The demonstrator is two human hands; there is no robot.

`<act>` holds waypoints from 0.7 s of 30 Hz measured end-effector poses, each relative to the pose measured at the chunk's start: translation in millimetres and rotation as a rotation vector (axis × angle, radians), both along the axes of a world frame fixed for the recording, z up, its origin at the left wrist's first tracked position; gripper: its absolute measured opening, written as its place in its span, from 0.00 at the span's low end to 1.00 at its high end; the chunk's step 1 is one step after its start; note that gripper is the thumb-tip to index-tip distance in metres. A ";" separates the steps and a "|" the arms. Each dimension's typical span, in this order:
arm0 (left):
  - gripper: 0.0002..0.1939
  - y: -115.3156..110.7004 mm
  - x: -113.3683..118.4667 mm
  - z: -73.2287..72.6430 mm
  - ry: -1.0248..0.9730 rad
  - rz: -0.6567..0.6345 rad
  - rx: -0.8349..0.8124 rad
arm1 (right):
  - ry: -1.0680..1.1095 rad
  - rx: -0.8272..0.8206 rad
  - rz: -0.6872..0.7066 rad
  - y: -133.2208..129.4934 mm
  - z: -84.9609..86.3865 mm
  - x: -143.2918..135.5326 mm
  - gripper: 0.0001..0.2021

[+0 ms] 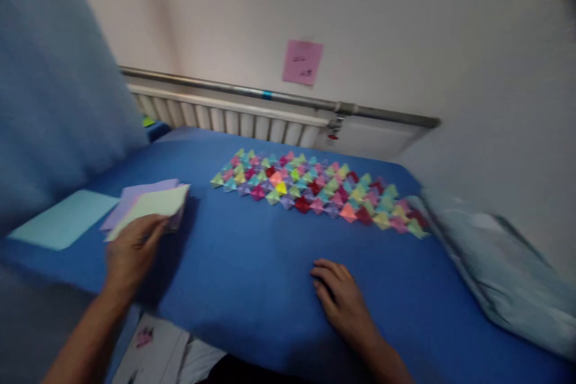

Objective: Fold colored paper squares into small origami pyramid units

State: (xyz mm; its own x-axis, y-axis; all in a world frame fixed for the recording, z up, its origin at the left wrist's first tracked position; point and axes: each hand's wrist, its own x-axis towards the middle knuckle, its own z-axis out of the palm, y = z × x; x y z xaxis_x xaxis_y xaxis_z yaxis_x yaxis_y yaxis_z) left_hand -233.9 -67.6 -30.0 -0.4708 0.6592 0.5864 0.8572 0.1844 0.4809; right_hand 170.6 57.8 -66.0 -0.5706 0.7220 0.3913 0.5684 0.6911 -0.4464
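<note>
At the left, my left hand (135, 246) is on a stack of coloured paper, its fingers closed at the near edge of the pale yellow sheet (155, 203) on top. Lilac sheets (130, 195) show beneath it. A separate light turquoise sheet (63, 219) lies flat to the left of the stack. My right hand (339, 294) rests on the blue table surface (252, 270), fingers loosely bent and holding nothing. Beyond both hands, many small folded paper pieces (310, 189) in mixed colours are laid out in slanting rows.
A pale blue-green plastic-looking bag (508, 270) lies along the right side. At the back stand a white radiator (225, 117) and a metal pipe (202, 84). A pink note (303, 62) is stuck to the wall. A blue curtain (58, 72) hangs at the left.
</note>
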 end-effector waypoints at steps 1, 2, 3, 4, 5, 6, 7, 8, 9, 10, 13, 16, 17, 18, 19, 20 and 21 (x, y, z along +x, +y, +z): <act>0.20 3.7 8.5 -1.6 0.009 0.012 0.010 | -0.003 0.031 0.022 3.9 -2.9 0.9 0.12; 0.19 8.5 20.5 -3.7 0.006 -0.026 0.024 | -0.004 0.063 0.043 7.4 -5.5 1.7 0.12; 0.15 13.9 35.6 -5.7 -0.059 -0.162 0.076 | -0.002 0.094 0.056 10.2 -7.6 2.5 0.12; 0.12 19.1 52.7 -7.3 -0.117 -0.314 0.098 | -0.006 0.120 0.072 12.0 -9.2 3.3 0.12; 0.11 23.7 70.7 -8.5 -0.125 -0.378 0.096 | -0.008 0.144 0.085 13.1 -10.2 4.1 0.12; 0.10 27.5 88.1 -9.2 -0.130 -0.421 0.088 | -0.011 0.161 0.091 13.6 -10.8 4.7 0.13; 0.10 30.3 103.8 -9.6 -0.141 -0.466 0.081 | -0.015 0.174 0.095 13.6 -10.9 5.0 0.13; 0.10 32.1 116.9 -9.9 -0.156 -0.513 0.074 | -0.018 0.184 0.094 13.2 -10.6 5.0 0.13; 0.10 33.1 126.9 -10.2 -0.177 -0.555 0.069 | -0.021 0.191 0.089 12.4 -9.9 4.7 0.13; 0.10 33.3 133.7 -10.3 -0.206 -0.588 0.066 | -0.025 0.194 0.083 11.2 -8.8 4.0 0.13; 0.10 32.5 138.3 -9.2 -0.336 -0.619 0.075 | -0.031 0.176 0.064 6.4 -4.0 0.9 0.12; 0.05 33.9 129.4 -4.2 -0.745 -0.496 0.092 | -0.028 0.130 0.049 2.8 0.0 -2.1 0.12; 0.05 35.2 125.5 -1.9 -1.005 -0.429 0.114 | -0.031 0.112 0.044 2.1 0.8 -2.7 0.12; 0.08 36.5 121.7 0.5 -1.210 -0.367 0.162 | -0.030 0.099 0.041 1.5 1.3 -3.0 0.11; 0.11 37.9 118.1 2.9 -1.320 -0.331 0.189 | -0.027 0.090 0.039 1.0 1.6 -3.1 0.11; 0.13 39.2 114.7 5.1 -1.397 -0.307 0.220 | -0.024 0.081 0.039 0.6 1.7 -3.0 0.11; 0.15 40.4 111.4 7.2 -1.437 -0.292 0.248 | -0.020 0.074 0.039 0.3 1.5 -2.8 0.11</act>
State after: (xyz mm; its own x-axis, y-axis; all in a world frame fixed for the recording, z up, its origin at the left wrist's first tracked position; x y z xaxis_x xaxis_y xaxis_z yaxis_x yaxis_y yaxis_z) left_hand -122.6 -27.2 -22.8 -0.6019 0.7852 -0.1452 -0.3752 -0.1176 0.9194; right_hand 167.9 58.1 -64.5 -0.6061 0.6684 0.4312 0.5485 0.7438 -0.3820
